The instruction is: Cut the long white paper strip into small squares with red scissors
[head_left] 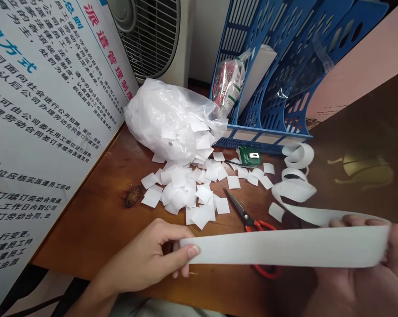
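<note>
A brown wooden table [109,185] is in front of you, with a big white board [36,132] full of writing on the left. At the far side are a fan-like machine [152,39] and a blue file rack [271,135].

You hold a long white strip [284,246] up over the near side of the table. Your left hand [159,253] pinches its left end between thumb and finger. Your right hand [364,281] is where the strip bends back on the right, but its fingertips are partly hidden, so I can't tell how it grips. The rest of the strip lies in curls at the far right, by the rack.

Red-handled scissors [247,215] lie below the strip, partly covered by it. Their tips point at a pile of white squares [179,180], which spreads out from a plastic bag [159,110] near a green tape measure [248,156].

Pulling too hard could crease the strip or tangle the curls. A low, sweeping arm could bump the scissors or scatter the loose squares. Reaching blindly under the strip could bring your fingers onto the blades.
</note>
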A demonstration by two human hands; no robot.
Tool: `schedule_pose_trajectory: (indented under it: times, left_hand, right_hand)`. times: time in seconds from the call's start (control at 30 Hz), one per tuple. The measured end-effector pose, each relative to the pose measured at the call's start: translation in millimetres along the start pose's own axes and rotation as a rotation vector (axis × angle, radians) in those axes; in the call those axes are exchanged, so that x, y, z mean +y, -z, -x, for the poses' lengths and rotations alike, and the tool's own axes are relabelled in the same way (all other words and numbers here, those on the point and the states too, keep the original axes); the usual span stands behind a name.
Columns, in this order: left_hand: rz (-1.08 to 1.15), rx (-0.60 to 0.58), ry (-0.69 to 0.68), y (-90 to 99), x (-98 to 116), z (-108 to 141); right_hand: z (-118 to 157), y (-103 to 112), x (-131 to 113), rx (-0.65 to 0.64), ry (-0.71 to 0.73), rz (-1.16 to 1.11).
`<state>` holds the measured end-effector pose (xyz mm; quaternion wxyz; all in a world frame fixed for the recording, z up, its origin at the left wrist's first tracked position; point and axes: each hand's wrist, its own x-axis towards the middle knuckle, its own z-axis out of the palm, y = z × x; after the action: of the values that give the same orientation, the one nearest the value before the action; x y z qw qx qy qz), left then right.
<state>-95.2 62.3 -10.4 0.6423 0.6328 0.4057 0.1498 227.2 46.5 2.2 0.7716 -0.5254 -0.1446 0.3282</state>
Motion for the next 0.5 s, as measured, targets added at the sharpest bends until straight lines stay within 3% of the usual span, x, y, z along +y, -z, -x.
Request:
schedule_pose_trajectory:
  times: [0.07,0.13,0.2,0.23,0.27,0.33,0.43,0.5]
  left_hand:
    - [0.034,0.010,-0.023,-2.4,-3,1]
    - [0.101,0.030,-0.069,-4.4,-5,3]
    - [0.168,0.087,-0.138,-5.4,-3,4]
    - [0.186,0.129,-0.173,-5.5,-1,4]
    - [0.188,0.177,-0.203,-5.3,2,3]
    - [0.137,0.278,-0.224,-4.1,10,-1]
    - [0.106,0.391,-0.147,-2.2,20,-8]
    - [0.142,0.431,-0.056,-1.8,21,-13]
  right_hand:
    - [7,-3,8,-0.059,-0.071,-0.238]
    - [22,-6,25,-0.215,-0.212,-0.328]
    - [43,-10,47,-0.330,-0.199,-0.129]
    - [53,-13,58,-0.470,-0.189,0.092]
    - [63,-16,69,-0.558,-0.120,0.324]
    - [79,-25,85,-0.657,-0.001,0.567]
    - [92,-42,98,-0.780,0.457,1.005]
    - [95,-51,101,-0.808,0.634,1.176]
